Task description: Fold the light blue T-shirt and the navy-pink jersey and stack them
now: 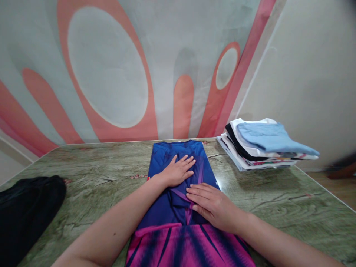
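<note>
A blue and pink shirt (178, 215) lies on the table in front of me, its sides folded inward into a long strip. The far part is dark blue; the near part is pink with dark stripes. My left hand (178, 170) rests flat on the upper blue part, fingers spread and pointing right. Lower and to the right, my right hand (213, 204) lies on the shirt's right side, fingers stretched out to the left over a purple strip of the fabric. Neither hand grips the cloth. The shirt's near end runs out of view at the bottom.
A stack of folded clothes (258, 148), with a light blue piece on top, stands at the table's back right. Dark cloth (30, 211) lies at the left. The wood-patterned table (100, 167) meets a wall with a pink and white printed covering (164, 55).
</note>
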Available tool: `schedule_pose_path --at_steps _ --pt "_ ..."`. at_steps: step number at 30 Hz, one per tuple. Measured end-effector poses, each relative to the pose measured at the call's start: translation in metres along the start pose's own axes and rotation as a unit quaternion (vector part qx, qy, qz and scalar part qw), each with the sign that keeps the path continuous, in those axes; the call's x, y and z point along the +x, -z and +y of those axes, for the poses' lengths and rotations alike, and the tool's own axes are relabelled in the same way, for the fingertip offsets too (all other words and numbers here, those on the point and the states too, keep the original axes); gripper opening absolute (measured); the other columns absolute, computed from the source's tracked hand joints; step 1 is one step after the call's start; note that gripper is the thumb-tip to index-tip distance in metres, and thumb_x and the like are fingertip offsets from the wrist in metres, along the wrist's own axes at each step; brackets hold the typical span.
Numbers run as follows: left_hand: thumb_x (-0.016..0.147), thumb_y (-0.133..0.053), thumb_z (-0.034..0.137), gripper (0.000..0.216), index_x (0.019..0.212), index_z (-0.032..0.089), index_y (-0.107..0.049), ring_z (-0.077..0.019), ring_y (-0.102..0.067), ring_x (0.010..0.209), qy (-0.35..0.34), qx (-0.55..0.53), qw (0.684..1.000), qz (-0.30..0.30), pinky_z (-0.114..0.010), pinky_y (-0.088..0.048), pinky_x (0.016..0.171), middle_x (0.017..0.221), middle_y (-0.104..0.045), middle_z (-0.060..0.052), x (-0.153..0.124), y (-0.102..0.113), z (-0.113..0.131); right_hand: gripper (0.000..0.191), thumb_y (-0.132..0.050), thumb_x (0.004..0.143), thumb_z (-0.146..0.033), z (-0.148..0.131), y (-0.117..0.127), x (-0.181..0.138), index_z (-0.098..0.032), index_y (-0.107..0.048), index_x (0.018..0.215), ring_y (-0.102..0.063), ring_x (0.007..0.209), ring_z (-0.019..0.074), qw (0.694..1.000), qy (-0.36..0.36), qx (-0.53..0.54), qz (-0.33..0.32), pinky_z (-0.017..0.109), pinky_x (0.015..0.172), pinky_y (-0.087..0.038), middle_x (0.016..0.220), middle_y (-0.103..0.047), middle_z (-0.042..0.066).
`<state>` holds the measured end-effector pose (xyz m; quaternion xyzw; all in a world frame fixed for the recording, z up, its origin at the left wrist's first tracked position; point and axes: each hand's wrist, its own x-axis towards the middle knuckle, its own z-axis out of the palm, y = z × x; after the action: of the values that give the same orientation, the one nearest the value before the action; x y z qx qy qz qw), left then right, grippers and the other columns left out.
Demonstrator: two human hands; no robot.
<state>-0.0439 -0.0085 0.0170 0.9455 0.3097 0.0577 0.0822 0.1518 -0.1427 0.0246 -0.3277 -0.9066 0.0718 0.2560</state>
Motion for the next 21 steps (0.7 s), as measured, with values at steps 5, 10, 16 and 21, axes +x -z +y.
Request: schedule_pose_path --at_steps 5,10,16,21 --pt "0.098 -0.022 0.054 0.057 0.150 0.031 -0.020 -0.0257 -0.012 0.145 0.006 0.002 1.000 -0.001 -0.058 -0.008 0.112 0.157 -0.020 -0.005 0.000 0.000 0.001 0.035 -0.048 0.095 -0.027 -0.002 0.001 0.000 -0.021 -0.057 0.129 -0.053 0.122 0.0208 1.000 0.001 0.001 0.000 0.041 0.105 -0.043 0.128 -0.062 0.007" --pt "0.097 -0.025 0.057 0.063 0.151 0.026 -0.018 -0.0257 -0.009 0.146 0.027 0.016 0.998 0.045 -0.050 -0.012 0.114 0.158 -0.014 -0.009 -0.004 -0.001 -0.002 0.035 -0.048 0.096 -0.027 -0.001 0.000 0.000 -0.022 -0.056 0.130 -0.053 0.123 0.0208 1.000 0.002 0.002 -0.005 0.041 0.106 -0.043 0.128 -0.062 0.007" --pt "0.096 -0.030 0.056 0.061 0.148 0.025 -0.028 -0.0271 -0.018 0.144 0.037 0.021 0.998 0.044 -0.050 -0.016 0.114 0.157 -0.022 -0.010 -0.004 -0.003 -0.009 0.033 -0.049 0.095 -0.027 -0.001 0.002 0.002 -0.022 -0.058 0.127 -0.053 0.123 0.0197 1.000 0.005 0.007 -0.003 0.039 0.105 -0.043 0.127 -0.062 0.007" --pt "0.097 -0.038 0.034 0.038 0.128 0.021 -0.055 -0.0211 -0.047 0.126 0.129 0.008 0.976 0.178 -0.037 -0.034 0.106 0.136 -0.053 -0.009 -0.002 0.012 -0.031 0.034 -0.049 0.096 -0.027 0.001 0.001 0.000 -0.021 -0.057 0.128 -0.053 0.123 0.0198 1.000 0.007 0.006 -0.004 0.040 0.105 -0.042 0.128 -0.062 0.007"
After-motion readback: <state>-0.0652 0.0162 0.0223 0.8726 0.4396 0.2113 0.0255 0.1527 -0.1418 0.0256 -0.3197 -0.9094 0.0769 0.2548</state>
